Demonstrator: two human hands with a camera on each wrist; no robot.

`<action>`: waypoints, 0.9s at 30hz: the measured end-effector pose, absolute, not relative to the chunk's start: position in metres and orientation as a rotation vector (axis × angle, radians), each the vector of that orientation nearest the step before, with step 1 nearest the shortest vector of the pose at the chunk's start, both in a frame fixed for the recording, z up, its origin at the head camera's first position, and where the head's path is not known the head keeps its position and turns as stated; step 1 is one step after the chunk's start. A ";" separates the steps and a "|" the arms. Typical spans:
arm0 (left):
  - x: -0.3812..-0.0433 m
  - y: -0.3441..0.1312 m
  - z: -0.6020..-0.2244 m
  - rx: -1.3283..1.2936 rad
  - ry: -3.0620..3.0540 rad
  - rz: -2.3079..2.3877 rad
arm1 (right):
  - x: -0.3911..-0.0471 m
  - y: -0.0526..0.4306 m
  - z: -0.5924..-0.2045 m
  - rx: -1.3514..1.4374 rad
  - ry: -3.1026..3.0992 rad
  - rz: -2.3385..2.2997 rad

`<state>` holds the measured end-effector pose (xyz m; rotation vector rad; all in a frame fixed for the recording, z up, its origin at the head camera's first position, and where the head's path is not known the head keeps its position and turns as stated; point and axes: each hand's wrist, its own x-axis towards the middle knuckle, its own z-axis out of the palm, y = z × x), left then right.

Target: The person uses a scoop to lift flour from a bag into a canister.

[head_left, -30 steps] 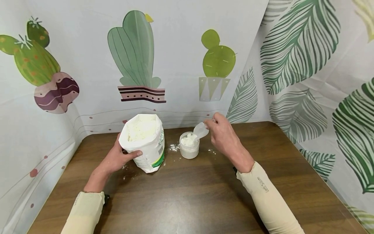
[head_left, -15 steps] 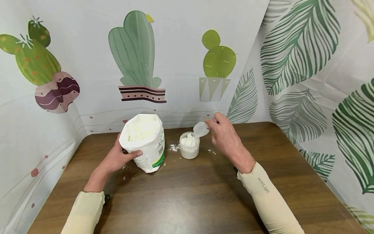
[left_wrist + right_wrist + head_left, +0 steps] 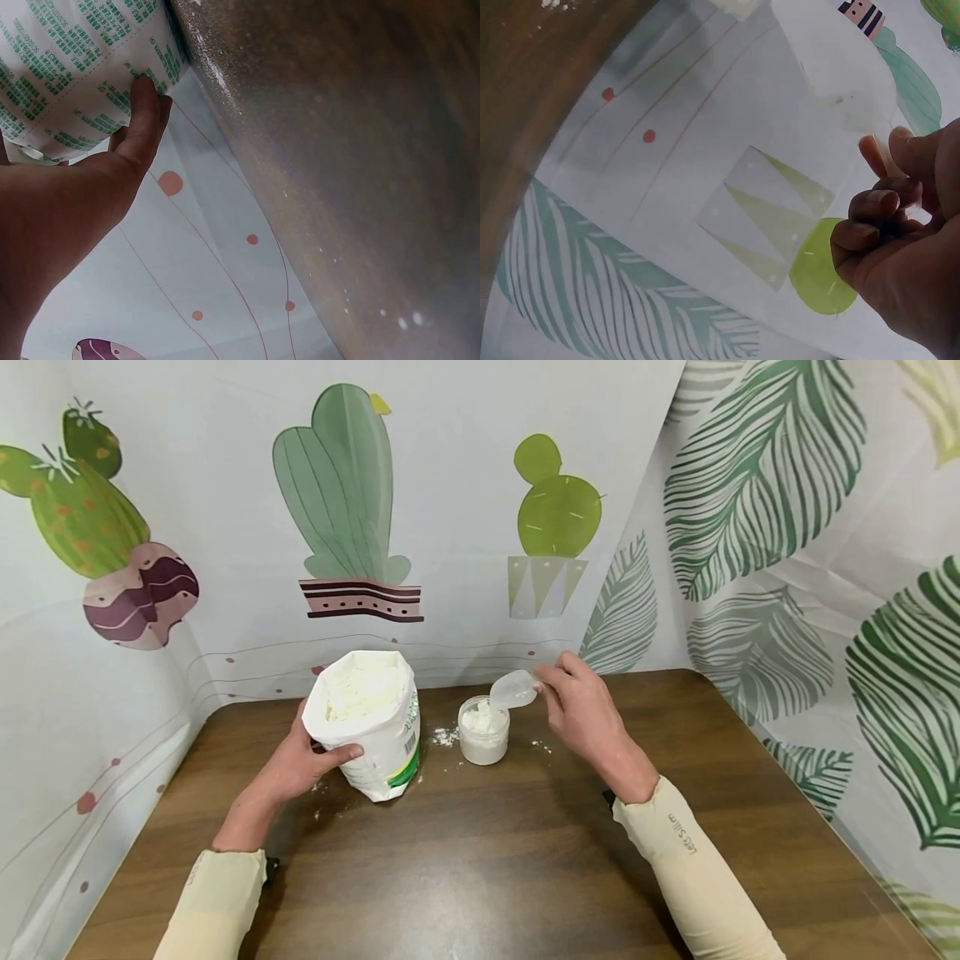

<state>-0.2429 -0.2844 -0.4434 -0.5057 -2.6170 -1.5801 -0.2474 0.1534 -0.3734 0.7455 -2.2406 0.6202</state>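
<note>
A white paper bag [image 3: 378, 752] of white powder stands tilted on the table, its mouth open and the powder [image 3: 363, 693] showing inside. My left hand [image 3: 300, 764] grips it from the left, thumb on the near side; the left wrist view shows fingers curled round the bag's green-printed side [image 3: 67, 67]. To the right is a clear round jar [image 3: 483, 747] with white powder heaped inside. My right hand [image 3: 588, 710] pinches the handle of a translucent plastic scoop [image 3: 514, 689], whose bowl is tipped over the jar's right rim. In the right wrist view, the scoop's bowl [image 3: 847, 67] looks nearly free of powder.
Spilled powder [image 3: 446, 737] lies between bag and jar, with a few specks right of the jar. The brown wooden table [image 3: 450, 860] ends at a patterned cloth backdrop [image 3: 465, 527] close behind the bag and jar.
The scoop has lifted slightly from the powder in the jar and turned flatter. My right hand has shifted a little to the right. The left hand and bag have kept their place.
</note>
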 end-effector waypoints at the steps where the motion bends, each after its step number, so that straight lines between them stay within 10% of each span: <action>1: -0.243 -0.284 -0.443 -0.508 -2.614 -1.584 | -0.247 0.154 -0.373 0.730 -2.252 0.631; 27: -0.240 -0.284 -0.441 -0.507 -2.621 -1.530 | -0.238 0.180 -0.402 0.407 -2.257 0.633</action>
